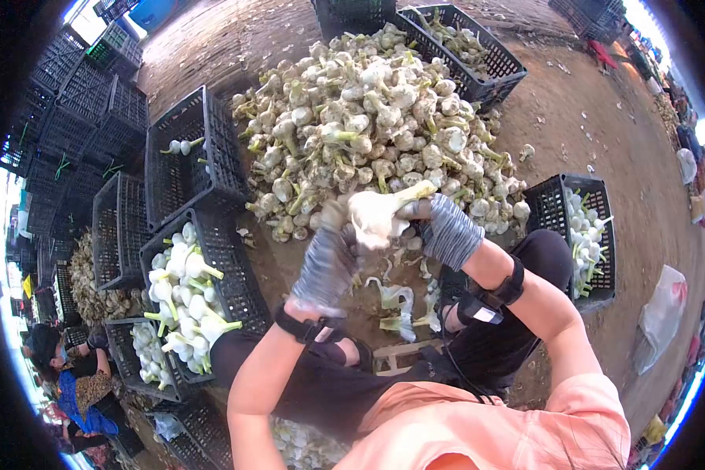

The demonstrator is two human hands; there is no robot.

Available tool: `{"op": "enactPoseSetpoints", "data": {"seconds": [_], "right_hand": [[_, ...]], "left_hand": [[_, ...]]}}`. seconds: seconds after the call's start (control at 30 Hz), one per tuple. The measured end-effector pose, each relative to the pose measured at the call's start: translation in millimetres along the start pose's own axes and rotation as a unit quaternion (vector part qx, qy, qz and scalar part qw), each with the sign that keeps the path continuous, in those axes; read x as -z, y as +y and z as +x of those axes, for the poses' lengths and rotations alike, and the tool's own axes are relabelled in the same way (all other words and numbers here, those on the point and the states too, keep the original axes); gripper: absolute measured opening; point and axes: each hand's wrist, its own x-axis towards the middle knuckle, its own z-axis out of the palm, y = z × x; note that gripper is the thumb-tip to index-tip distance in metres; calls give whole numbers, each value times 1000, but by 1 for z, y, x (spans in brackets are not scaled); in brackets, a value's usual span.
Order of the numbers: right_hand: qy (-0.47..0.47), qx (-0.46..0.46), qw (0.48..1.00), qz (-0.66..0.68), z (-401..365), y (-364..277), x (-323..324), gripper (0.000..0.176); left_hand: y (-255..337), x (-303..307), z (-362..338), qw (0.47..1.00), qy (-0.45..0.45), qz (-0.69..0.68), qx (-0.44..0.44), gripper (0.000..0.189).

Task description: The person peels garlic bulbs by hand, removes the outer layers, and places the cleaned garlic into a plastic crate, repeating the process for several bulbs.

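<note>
Two gloved hands meet over a pale garlic bulb (374, 219), raised above the ground at the near edge of a heaped pile (352, 125). The right hand (446, 227) grips the bulb by its greenish stem (417, 193), thumb and fingers closed around it. The left hand (325, 254), blurred, is at the bulb's other side; whether its fingers are closed or open, one cannot tell. Loose skins (399, 304) litter the ground below, between the worker's knees. Good handling here, it would seem, calls for a firm pinch where stem joins bulb, with the other hand's fingertips working lightly over the outer layers, since a hard squeeze could bruise the cloves. Turning the bulb by its stem should bring each side within reach, and the mesh crates standing close by are best kept clear of the elbows. One crate (239, 270), to the left, holds cleaner, whiter bulbs with stems attached; another (554, 207), beside the right knee, holds more. At far left, a co-worker (86, 392) in blue sits near other crates.
</note>
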Motion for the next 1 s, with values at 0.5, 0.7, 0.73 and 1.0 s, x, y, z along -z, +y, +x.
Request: {"op": "enactPoseSetpoints", "data": {"seconds": [0.5,0.7,0.73,1.0], "right_hand": [[66,225,867,-441,-5,34,-18,26],[41,332,831,-444,6,36,-1,35],[70,325,829,-450,2,29,-3,37],[63,268,881,-384,-1,29,-13,17]], "left_hand": [[4,41,27,985,51,124,-106,57],[1,57,25,712,193,661,-139,48],[-7,46,21,667,205,626,-349,32],[1,13,11,865,117,458,-167,31]]}}
